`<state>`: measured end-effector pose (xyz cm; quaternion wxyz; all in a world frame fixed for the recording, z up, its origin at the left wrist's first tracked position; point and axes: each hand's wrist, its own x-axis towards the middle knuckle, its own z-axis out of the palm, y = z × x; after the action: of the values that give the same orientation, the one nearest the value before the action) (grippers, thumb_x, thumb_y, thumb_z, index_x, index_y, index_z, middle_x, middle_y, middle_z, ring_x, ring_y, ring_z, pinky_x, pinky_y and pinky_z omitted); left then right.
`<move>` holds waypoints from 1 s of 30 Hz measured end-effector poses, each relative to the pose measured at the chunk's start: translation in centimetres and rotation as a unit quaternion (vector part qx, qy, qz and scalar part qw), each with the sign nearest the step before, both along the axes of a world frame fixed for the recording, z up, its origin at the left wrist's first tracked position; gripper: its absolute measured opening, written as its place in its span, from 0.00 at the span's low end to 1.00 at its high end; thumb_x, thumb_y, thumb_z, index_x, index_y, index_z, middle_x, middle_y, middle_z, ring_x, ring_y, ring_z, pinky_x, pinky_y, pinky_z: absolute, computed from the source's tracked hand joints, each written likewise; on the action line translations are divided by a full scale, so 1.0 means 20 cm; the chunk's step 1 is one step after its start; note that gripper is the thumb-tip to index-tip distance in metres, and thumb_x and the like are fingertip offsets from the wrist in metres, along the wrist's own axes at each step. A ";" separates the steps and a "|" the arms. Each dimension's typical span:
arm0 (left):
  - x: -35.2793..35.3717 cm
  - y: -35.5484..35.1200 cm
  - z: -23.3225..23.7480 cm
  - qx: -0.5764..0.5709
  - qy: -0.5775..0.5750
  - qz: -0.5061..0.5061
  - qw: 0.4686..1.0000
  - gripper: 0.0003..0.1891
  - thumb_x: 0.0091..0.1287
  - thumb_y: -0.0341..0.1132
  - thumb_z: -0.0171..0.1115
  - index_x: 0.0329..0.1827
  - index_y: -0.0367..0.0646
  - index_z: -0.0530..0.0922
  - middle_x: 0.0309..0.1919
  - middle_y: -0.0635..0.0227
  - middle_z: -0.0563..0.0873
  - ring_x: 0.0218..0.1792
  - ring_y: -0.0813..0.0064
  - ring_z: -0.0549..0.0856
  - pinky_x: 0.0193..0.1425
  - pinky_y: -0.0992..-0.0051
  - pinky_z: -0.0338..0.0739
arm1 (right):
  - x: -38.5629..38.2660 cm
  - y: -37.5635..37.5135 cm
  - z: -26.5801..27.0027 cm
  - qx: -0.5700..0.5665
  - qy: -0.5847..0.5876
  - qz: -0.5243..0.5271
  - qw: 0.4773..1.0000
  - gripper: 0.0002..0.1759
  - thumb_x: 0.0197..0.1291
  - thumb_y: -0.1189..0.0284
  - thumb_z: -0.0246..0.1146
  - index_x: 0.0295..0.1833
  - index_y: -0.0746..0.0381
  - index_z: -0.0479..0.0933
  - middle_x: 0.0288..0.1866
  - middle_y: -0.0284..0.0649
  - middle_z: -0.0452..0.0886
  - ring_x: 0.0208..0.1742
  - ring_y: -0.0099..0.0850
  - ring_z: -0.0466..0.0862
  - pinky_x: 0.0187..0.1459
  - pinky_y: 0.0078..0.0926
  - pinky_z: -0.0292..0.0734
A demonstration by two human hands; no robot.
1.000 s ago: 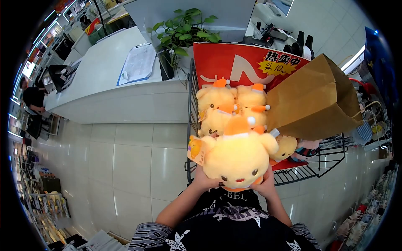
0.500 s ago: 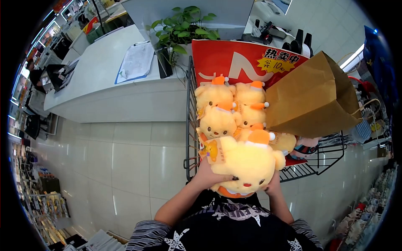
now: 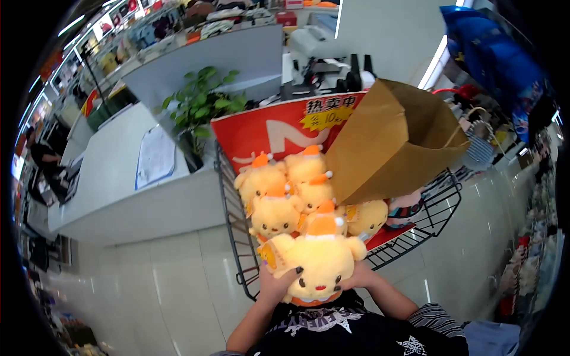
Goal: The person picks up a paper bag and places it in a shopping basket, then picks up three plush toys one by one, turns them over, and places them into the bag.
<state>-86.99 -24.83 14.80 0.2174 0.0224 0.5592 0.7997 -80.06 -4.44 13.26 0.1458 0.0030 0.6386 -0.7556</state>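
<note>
A large yellow plush toy (image 3: 320,267) with a red nose and an orange hat is held between my two hands, in front of my chest. My left hand (image 3: 276,286) grips its left side, the thumb near its face. On the right side my right hand (image 3: 358,277) holds it, fingers partly hidden by the plush. Just beyond it, several similar smaller plush toys (image 3: 275,216) in orange hats sit in a black wire basket (image 3: 233,237). A brown paper bag (image 3: 374,154) stands open on the basket's right part.
A red sign (image 3: 249,133) rises at the basket's back. The white counter (image 3: 107,178) at left bears a clipboard (image 3: 156,155) and a potted plant (image 3: 205,101). A person (image 3: 43,155) is at the far left. A blue bag (image 3: 499,65) hangs at upper right.
The view has turned and shifted, so the basket and counter appear lower and farther left. Both hands still hold the large plush, which appears slightly lower and farther left in view.
</note>
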 end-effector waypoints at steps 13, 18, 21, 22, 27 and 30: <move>0.08 0.02 -0.16 -0.091 0.088 -0.202 0.971 0.47 0.34 0.34 0.78 0.60 0.37 0.61 0.52 0.62 0.75 0.50 0.70 0.77 0.55 0.69 0.72 | 0.00 0.32 0.32 0.360 0.250 -0.071 0.896 0.21 0.35 0.65 0.73 0.38 0.62 0.78 0.36 0.38 0.81 0.34 0.29 0.81 0.40 0.21 0.74; 0.04 0.03 -0.13 -0.083 0.142 -0.111 0.980 0.38 0.43 0.34 0.73 0.59 0.39 0.63 0.53 0.63 0.74 0.53 0.70 0.75 0.57 0.68 0.69 | -0.13 0.70 0.61 0.395 0.333 -0.562 0.646 0.18 0.47 0.75 0.62 0.46 0.65 0.73 0.52 0.41 0.73 0.52 0.29 0.72 0.50 0.23 0.67; 0.02 0.04 -0.09 -0.069 0.169 -0.008 0.983 0.33 0.47 0.34 0.69 0.57 0.40 0.65 0.53 0.64 0.74 0.54 0.69 0.74 0.59 0.69 0.67 | -0.25 0.95 0.67 0.423 0.346 -0.586 0.598 0.16 0.53 0.72 0.59 0.47 0.65 0.72 0.56 0.44 0.69 0.56 0.31 0.69 0.54 0.26 0.63; 0.01 0.04 -0.11 -0.078 0.102 0.009 0.992 0.30 0.54 0.34 0.64 0.60 0.44 0.63 0.56 0.66 0.71 0.58 0.68 0.70 0.61 0.67 0.64 | -0.27 1.02 0.65 0.470 0.355 -0.570 0.573 0.14 0.56 0.70 0.57 0.47 0.65 0.72 0.58 0.45 0.67 0.57 0.31 0.68 0.55 0.26 0.62; -0.06 0.02 -0.09 0.099 0.134 0.041 0.985 0.33 0.60 0.46 0.57 0.65 0.45 0.56 0.60 0.67 0.66 0.60 0.65 0.67 0.63 0.62 0.63 | -0.26 1.07 0.61 0.379 0.294 -0.455 0.750 0.10 0.61 0.71 0.50 0.39 0.67 0.70 0.59 0.47 0.66 0.58 0.32 0.67 0.55 0.24 0.60; -0.11 -0.04 -0.07 0.245 0.052 -0.009 0.968 0.39 0.58 0.62 0.46 0.67 0.46 0.52 0.64 0.63 0.62 0.64 0.59 0.63 0.64 0.58 0.60 | -0.18 0.82 0.62 0.361 0.297 -0.478 0.743 0.09 0.61 0.73 0.46 0.32 0.67 0.66 0.57 0.48 0.68 0.59 0.36 0.67 0.57 0.27 0.59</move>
<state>-89.10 -25.70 13.50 0.1831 0.1218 0.3569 0.9079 -83.70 11.95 25.61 -0.4438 0.1353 0.7895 -0.4017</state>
